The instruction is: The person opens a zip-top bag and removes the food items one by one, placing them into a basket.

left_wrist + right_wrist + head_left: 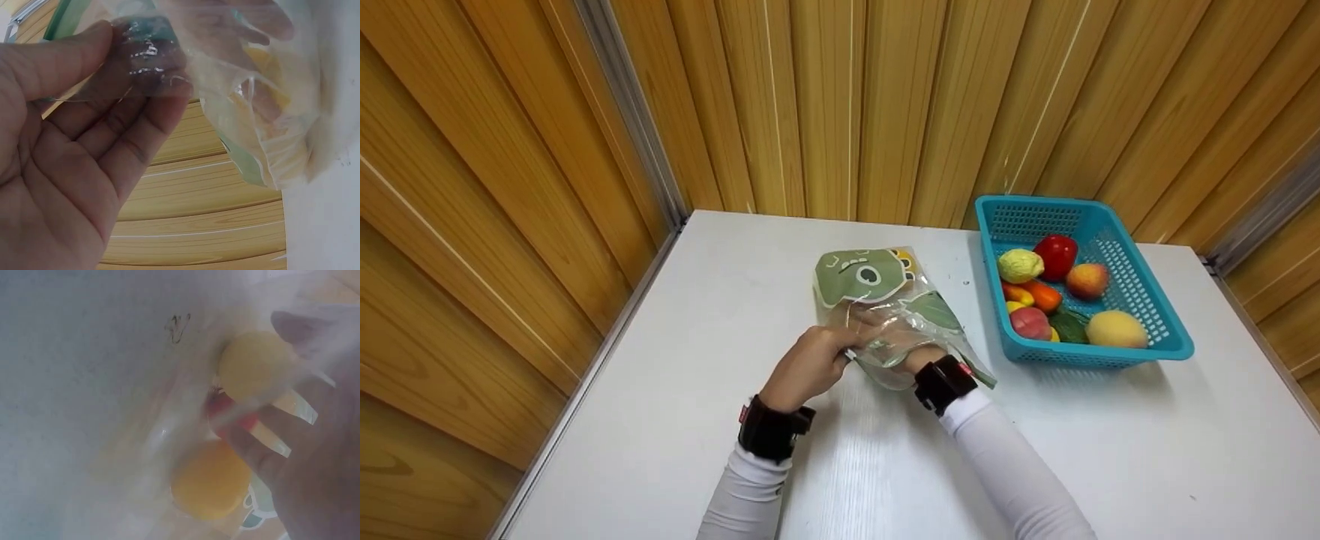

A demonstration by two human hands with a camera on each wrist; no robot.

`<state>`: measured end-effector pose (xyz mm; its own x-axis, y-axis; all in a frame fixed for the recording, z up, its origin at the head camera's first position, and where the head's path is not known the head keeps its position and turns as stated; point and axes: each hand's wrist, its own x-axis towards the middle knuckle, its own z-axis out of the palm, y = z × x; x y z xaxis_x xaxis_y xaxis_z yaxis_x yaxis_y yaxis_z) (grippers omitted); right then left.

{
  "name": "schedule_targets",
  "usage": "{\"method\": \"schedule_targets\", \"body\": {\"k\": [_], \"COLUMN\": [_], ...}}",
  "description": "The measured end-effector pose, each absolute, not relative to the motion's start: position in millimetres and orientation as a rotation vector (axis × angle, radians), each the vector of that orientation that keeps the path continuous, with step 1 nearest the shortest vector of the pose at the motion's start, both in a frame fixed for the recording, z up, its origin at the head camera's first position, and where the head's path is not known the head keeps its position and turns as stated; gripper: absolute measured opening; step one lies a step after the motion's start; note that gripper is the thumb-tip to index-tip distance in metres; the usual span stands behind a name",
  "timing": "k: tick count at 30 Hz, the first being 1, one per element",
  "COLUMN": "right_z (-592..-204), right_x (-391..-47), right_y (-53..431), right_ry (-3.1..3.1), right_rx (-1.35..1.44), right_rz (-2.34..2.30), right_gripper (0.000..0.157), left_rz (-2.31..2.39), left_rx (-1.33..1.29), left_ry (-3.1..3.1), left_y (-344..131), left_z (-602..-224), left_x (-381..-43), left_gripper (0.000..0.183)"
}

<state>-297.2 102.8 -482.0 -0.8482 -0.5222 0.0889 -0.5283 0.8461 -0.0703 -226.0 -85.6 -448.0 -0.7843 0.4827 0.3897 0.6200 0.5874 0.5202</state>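
Note:
A clear plastic bag (859,277) printed with a green cartoon creature lies mid-table, its mouth toward me. At the mouth, my left hand (808,364) pinches the film between thumb and fingers, also plain in the left wrist view. My right hand (904,349) is inside the bag up to the wrist, seen through the plastic. In the hazy right wrist view its fingers (256,453) are extended and spread. They reach over a small red fruit (233,413), which sits between an orange round fruit (214,481) and a pale yellow round one (253,363).
A blue plastic basket (1050,201) stands at the back right of the white table (660,450). It holds a red pepper (1056,256), a wrinkled yellow-green fruit (1020,265), a peach (1087,281), a pale yellow fruit (1116,330) and several other pieces. Wood-patterned walls (825,112) border the table.

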Motion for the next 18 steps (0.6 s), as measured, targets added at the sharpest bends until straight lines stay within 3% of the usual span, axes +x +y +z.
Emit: {"method": "schedule_targets", "body": {"k": [6, 12, 18], "right_z": [-480.1, -482.2, -495.1], "right_x": [-305.2, -301.5, -304.8], "right_y": [105.2, 108.5, 120.4], "right_ry": [-2.917, -2.985, -3.034], "right_rx": [0.81, 0.983, 0.778], "right_rz": [0.141, 0.144, 0.724], "right_gripper": [0.083, 0.058, 0.047], "left_rz": [-0.993, -1.027, -1.028], "left_rx": [-0.895, -0.877, -0.889], "left_ry": [-2.626, -2.656, -2.644], "left_y": [-85.5, -85.9, -85.6], "left_z": [-447.3, -448.3, -450.1], "left_x": [-225.3, -225.5, -225.9], "left_gripper": [0.027, 0.024, 0.028]}}
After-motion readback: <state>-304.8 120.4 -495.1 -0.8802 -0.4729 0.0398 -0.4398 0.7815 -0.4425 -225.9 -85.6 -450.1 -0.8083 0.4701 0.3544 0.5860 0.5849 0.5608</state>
